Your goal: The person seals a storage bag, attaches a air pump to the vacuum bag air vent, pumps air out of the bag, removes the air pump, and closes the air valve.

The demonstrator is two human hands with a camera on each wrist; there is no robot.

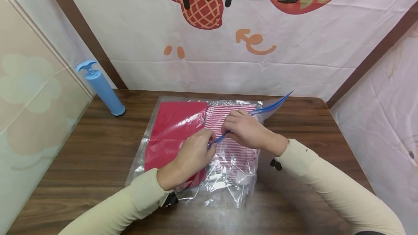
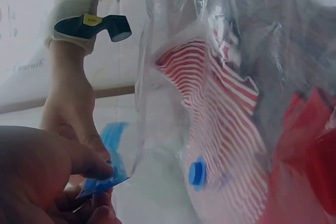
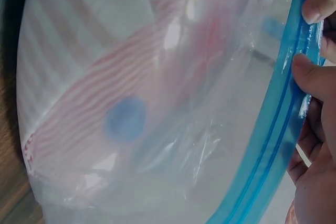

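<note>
A clear plastic storage bag [image 1: 225, 188] lies on the table with a folded red cloth [image 1: 177, 122] and a red-and-white striped cloth [image 1: 218, 117] inside. Its blue zip strip [image 1: 269, 107] is lifted and runs at a slant over the striped cloth. My left hand [image 1: 196, 151] pinches this strip between thumb and fingers. Just to its right, my right hand [image 1: 246, 130] pinches the same strip, as the right wrist view shows with the thumb pressed on the blue band [image 3: 273, 129]. A round blue valve [image 2: 197, 173] sits on the bag over the striped cloth.
A blue hand pump [image 1: 105, 91] stands at the back left of the brown wooden table [image 1: 75, 148]. Behind the table hangs a printed white cloth [image 1: 222, 71]. Further panels rise at the left and right sides.
</note>
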